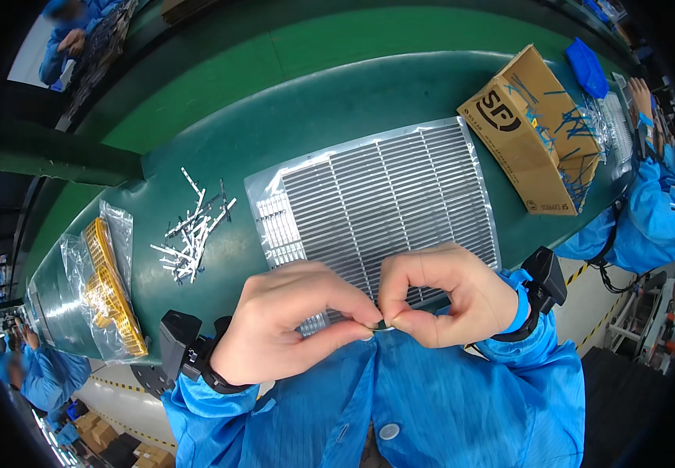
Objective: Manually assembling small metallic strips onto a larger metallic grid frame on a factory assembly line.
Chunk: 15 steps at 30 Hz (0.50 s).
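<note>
My left hand point(287, 318) and my right hand point(456, 295) meet just in front of my body. Thumb and forefinger of each are pinched on a small thin strip point(383, 327), dark with a pale edge. Most of that piece is hidden by the fingertips. Beneath and beyond my hands, a clear plastic sheet point(384, 183) lies on the table, covered by rows of narrow dark strips; its left part looks paler. A loose heap of thin black and white strips point(195, 234) is left of the sheet.
On the green table point(275, 101), an open cardboard box point(509, 148) with blue strips inside stands at the right. A blue plastic piece point(587, 69) lies behind it. Yellow slotted trays point(111, 273) in clear plastic lie at the left. Co-workers in blue point(634, 226) sit along the sides.
</note>
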Each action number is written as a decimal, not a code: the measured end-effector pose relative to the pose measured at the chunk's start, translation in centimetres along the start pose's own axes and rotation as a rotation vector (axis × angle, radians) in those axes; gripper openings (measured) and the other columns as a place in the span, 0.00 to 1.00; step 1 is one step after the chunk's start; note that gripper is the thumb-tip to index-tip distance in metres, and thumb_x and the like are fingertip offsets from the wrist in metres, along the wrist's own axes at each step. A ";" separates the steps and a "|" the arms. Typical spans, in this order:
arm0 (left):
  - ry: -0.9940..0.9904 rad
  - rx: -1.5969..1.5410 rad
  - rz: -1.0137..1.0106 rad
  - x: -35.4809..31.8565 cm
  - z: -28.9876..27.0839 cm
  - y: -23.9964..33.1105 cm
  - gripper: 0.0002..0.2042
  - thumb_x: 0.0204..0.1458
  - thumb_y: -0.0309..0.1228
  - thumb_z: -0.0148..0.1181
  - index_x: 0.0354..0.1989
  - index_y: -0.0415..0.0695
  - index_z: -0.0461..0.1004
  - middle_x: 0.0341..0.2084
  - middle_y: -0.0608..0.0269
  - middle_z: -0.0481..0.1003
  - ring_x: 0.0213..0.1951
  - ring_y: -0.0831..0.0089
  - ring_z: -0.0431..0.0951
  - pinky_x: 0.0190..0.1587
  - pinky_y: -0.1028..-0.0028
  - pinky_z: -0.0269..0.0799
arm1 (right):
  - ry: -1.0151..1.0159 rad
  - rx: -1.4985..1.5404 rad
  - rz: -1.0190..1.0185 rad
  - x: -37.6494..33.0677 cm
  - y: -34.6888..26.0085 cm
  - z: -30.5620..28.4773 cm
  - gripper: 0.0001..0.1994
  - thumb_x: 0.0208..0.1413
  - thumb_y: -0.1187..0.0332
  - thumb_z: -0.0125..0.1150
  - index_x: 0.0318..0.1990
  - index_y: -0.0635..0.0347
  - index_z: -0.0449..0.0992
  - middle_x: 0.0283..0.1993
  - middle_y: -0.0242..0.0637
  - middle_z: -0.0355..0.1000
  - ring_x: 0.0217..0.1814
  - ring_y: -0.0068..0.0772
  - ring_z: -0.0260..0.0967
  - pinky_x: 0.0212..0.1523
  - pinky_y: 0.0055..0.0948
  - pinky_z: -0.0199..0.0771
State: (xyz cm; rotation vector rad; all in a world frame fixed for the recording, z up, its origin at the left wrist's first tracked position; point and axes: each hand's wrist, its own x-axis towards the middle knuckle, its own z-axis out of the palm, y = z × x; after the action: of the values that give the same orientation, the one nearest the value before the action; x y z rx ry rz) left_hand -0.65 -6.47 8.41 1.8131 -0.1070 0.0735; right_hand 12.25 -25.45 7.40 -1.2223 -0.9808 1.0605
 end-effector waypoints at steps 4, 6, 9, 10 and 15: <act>-0.028 -0.005 0.116 0.1 0.0 -0.1 0.09 0.40 0.22 0.74 0.30 0.41 0.80 0.25 0.63 0.82 0.29 0.68 0.81 0.32 0.72 0.73 | -0.041 -0.071 0.015 0.3 0.2 0.1 0.05 0.48 0.79 0.59 0.34 0.61 0.73 0.27 0.31 0.71 0.29 0.24 0.68 0.34 0.24 0.70; -0.033 -0.012 0.145 0.2 0.1 0.2 0.09 0.41 0.22 0.74 0.30 0.41 0.80 0.25 0.63 0.82 0.29 0.68 0.80 0.32 0.72 0.73 | -0.007 -0.068 0.009 0.2 0.4 0.2 0.05 0.48 0.79 0.59 0.33 0.61 0.73 0.27 0.32 0.70 0.28 0.25 0.68 0.33 0.25 0.70; -0.035 0.030 0.120 0.5 0.1 0.5 0.07 0.40 0.21 0.73 0.28 0.41 0.81 0.25 0.63 0.81 0.28 0.68 0.80 0.32 0.73 0.74 | 0.112 -0.126 -0.014 -0.2 0.2 0.1 0.05 0.46 0.78 0.59 0.32 0.61 0.73 0.26 0.31 0.69 0.27 0.26 0.67 0.31 0.26 0.69; -0.028 0.055 0.085 0.4 0.1 0.5 0.07 0.39 0.20 0.72 0.27 0.41 0.81 0.25 0.62 0.81 0.29 0.69 0.80 0.31 0.73 0.74 | 0.123 -0.137 -0.015 -0.3 0.2 0.1 0.05 0.46 0.78 0.59 0.32 0.61 0.73 0.26 0.31 0.69 0.27 0.26 0.67 0.31 0.26 0.69; -0.052 -0.020 -0.123 0.0 0.0 1.5 0.06 0.37 0.17 0.70 0.25 0.40 0.81 0.30 0.57 0.78 0.33 0.69 0.80 0.36 0.72 0.75 | 0.180 -0.331 -0.039 -0.1 -0.5 0.2 0.06 0.43 0.78 0.58 0.30 0.59 0.69 0.25 0.33 0.66 0.26 0.32 0.67 0.27 0.29 0.68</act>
State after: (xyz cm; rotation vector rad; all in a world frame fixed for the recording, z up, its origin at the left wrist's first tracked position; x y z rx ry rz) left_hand -0.81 -6.79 9.87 1.7982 -0.0329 -0.0613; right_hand 12.11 -25.53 7.96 -1.5326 -1.0615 0.7599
